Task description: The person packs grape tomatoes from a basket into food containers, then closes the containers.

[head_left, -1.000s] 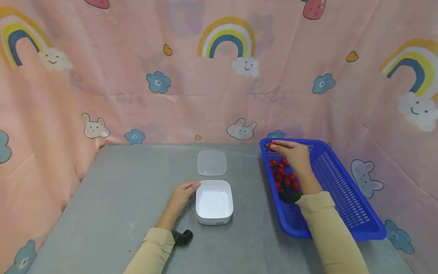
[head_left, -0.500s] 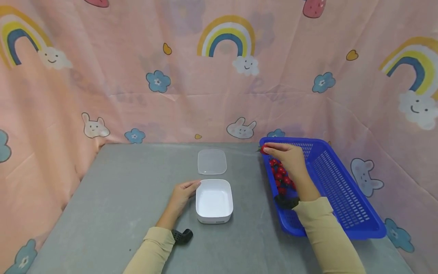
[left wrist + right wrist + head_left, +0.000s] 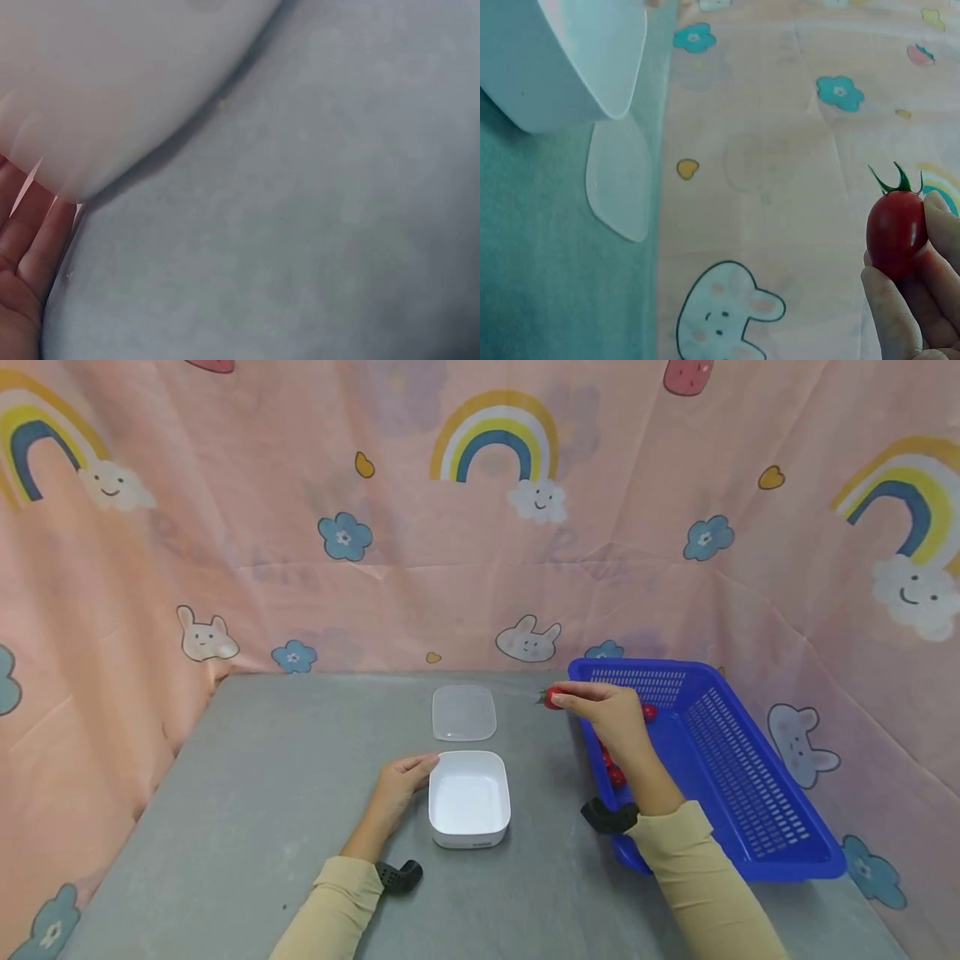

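My right hand (image 3: 611,718) pinches a cherry tomato (image 3: 897,232) between thumb and fingertips. The tomato is red and oval, its green stem leaves pointing up in the right wrist view. In the head view it hangs just left of the blue basket (image 3: 813,852). More red cherry tomatoes (image 3: 615,775) lie along the basket's left side, partly hidden by my arm. At the middle of the table stands a square white container (image 3: 468,839), its inside bare. My left hand (image 3: 393,789) holds its upper left corner, and several fingers (image 3: 46,244) lie against the outside.
A translucent lid (image 3: 464,714) lies flat on the grey table (image 3: 262,827), just behind the container. A pink curtain (image 3: 420,593) with printed rainbows and rabbits hangs along the back and sides. Each wrist wears a black strap-like mount (image 3: 399,877).
My right hand has carried the cherry tomato leftward and a little toward me, from above the basket out past its left rim. The left hand and the container stay in place.
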{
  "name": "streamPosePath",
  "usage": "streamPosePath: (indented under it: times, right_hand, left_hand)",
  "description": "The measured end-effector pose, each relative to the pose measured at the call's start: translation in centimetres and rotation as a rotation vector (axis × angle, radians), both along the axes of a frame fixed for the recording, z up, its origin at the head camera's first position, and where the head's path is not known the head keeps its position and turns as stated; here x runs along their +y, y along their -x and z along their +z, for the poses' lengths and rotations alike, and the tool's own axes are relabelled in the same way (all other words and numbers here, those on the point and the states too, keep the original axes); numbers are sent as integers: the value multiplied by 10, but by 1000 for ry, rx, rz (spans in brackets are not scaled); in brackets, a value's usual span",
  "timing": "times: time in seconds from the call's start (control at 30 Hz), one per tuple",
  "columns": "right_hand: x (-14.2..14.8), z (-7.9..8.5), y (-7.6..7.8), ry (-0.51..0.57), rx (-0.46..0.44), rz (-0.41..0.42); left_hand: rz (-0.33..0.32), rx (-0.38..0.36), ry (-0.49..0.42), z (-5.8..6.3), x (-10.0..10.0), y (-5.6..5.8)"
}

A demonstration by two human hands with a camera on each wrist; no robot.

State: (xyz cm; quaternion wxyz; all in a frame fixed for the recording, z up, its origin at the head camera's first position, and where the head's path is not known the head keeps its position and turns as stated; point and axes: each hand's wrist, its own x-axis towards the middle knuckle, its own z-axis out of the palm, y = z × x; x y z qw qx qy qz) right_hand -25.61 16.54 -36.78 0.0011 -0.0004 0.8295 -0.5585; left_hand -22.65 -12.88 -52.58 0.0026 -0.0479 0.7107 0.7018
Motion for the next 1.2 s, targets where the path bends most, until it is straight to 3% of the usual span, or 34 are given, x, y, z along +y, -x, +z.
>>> streamPosePath:
  times: [0.37,0.4,0.57,1.2]
  right_hand:
    - [-14,2,-9,58,-3,33]
    - [-15,2,-10,53,-1,38]
    - [-23,2,-14,60,25,57]
    - [-46,1,-30,140,20,12]
  left_hand:
    - [17,11,34,0,0,1]
    - [15,11,38,5,1,-1]
    - [17,-3,23,7,1,-2]
    - [19,-7,-10,1,0,1]
